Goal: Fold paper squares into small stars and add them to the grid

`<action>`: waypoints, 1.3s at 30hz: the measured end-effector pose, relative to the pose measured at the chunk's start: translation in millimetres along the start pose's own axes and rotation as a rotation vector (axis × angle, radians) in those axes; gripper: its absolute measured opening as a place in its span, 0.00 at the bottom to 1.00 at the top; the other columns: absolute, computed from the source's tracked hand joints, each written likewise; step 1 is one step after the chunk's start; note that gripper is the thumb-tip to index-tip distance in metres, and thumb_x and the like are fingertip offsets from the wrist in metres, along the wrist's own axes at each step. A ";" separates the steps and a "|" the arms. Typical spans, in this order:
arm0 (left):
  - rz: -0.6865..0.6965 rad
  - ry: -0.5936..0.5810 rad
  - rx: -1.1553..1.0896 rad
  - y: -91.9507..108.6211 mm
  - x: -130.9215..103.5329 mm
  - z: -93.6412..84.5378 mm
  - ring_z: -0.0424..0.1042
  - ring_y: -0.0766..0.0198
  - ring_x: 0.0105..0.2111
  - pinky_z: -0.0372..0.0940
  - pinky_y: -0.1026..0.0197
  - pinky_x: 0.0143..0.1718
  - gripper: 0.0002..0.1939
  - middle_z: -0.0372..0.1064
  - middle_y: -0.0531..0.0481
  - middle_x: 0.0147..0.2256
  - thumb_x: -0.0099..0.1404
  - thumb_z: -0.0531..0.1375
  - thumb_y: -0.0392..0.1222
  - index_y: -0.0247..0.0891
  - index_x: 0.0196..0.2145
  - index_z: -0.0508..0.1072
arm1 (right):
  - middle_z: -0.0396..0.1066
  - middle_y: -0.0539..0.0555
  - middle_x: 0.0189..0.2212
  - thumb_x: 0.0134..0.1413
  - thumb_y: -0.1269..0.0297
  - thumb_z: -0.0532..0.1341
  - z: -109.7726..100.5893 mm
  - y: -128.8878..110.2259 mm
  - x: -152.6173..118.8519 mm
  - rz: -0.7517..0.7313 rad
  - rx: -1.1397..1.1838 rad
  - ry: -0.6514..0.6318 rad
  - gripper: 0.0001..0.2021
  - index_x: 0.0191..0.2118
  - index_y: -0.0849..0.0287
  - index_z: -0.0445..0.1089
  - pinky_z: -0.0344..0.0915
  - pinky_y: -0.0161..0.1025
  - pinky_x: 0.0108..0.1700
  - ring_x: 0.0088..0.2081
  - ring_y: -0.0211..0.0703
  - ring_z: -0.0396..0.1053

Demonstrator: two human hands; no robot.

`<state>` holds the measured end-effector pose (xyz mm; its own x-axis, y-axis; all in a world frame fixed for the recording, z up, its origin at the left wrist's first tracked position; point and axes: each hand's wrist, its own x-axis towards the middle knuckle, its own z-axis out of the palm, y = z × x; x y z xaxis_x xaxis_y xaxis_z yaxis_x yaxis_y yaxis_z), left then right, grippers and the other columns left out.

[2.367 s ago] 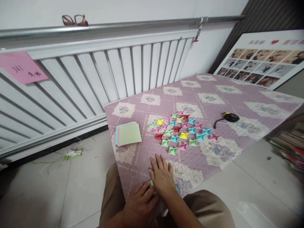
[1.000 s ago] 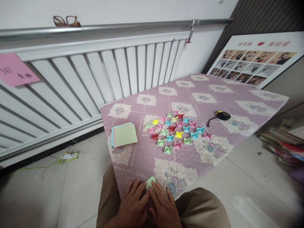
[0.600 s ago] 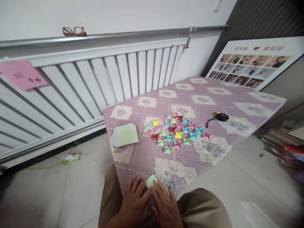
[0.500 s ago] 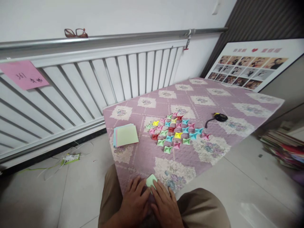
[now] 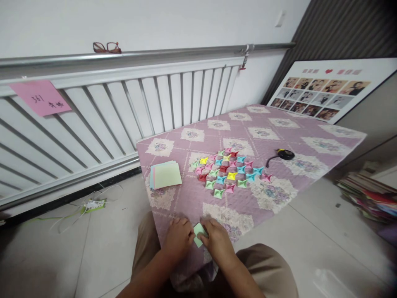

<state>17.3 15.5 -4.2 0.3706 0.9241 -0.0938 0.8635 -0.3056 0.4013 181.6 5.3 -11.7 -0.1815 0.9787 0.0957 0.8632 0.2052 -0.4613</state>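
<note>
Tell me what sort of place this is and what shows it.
Probably a room in a home, though a small shop is possible: it has a white wall radiator, a floral tablecloth and a photo board of couple portraits.

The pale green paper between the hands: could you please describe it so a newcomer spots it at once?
Find the purple floral tablecloth, then its near end. The pale green paper is there, between the left hand and right hand. It looks flat, unlike the pointed folded pieces, and smaller than the stacked sheets.
</note>
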 end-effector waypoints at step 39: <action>0.269 -0.202 0.063 -11.7 22.9 -20.6 0.64 0.59 0.41 0.53 0.56 0.44 0.04 0.69 0.52 0.38 0.65 0.55 0.39 0.41 0.35 0.70 | 0.66 0.49 0.27 0.49 0.76 0.59 2.3 21.6 4.3 -0.230 0.059 -0.027 0.07 0.26 0.57 0.64 0.57 0.35 0.35 0.32 0.40 0.64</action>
<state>8.6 45.0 7.7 0.6427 0.7464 -0.1730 0.7428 -0.5517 0.3792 198.4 13.9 -23.2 -0.3837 0.9055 0.1811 0.7687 0.4219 -0.4807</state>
